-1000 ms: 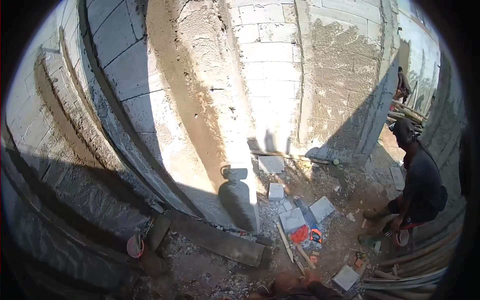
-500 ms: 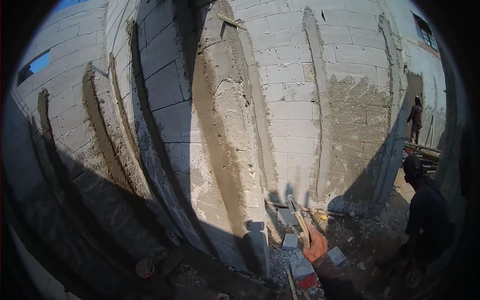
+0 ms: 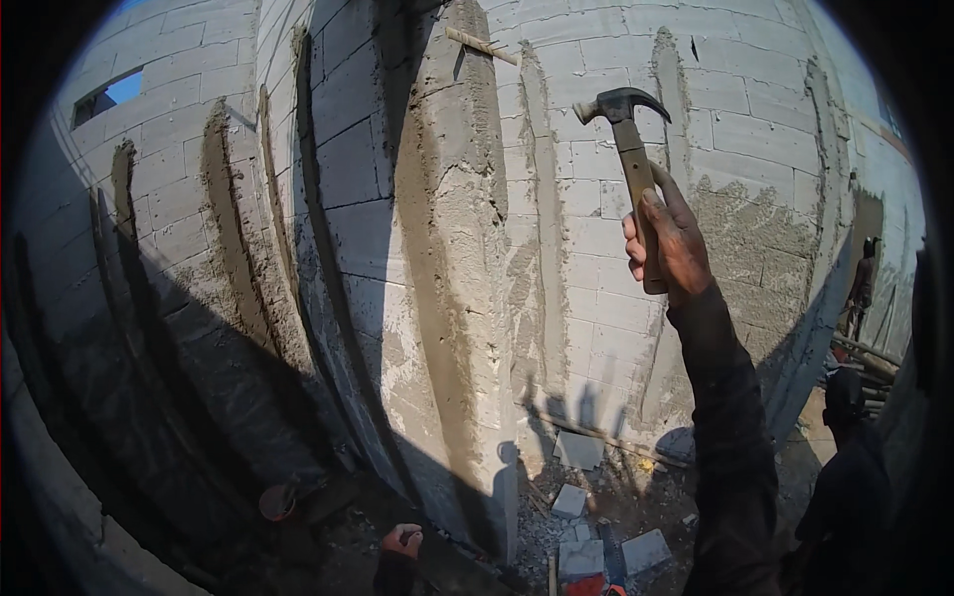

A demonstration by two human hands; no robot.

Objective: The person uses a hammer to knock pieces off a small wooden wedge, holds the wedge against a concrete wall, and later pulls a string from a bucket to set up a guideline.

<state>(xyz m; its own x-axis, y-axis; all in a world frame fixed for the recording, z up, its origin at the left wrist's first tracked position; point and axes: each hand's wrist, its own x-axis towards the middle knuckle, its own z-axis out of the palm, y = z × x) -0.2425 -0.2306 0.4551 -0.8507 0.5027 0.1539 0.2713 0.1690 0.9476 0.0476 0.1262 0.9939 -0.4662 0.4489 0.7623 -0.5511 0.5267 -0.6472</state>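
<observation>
Raised in front of the block wall [image 3: 596,248], my right hand [image 3: 678,238] is wrapped round the handle of a claw hammer [image 3: 621,107]. The hammer stands nearly upright, its dark curved claw toward the right and its striking face toward the left. Low in the picture, my left hand [image 3: 402,539] is curled closed beside the shaded foot of the wall. Whatever it holds, if anything, is hidden. Between the hands rises a corner column [image 3: 462,258] with a wet mortar strip down it. A short wooden piece [image 3: 482,45] sticks out near its top.
Broken pale blocks [image 3: 568,501] and rubble lie at the wall's foot, with a red object [image 3: 586,586] among them. A round bucket-like container [image 3: 277,503] sits in shadow at lower left. One person [image 3: 850,477] is close on the right, another [image 3: 863,288] farther back near stacked poles [image 3: 870,368].
My right hand has lifted the hammer from low near the rubble to high before the wall. My left hand has come further into view at the bottom. The view has shifted slightly.
</observation>
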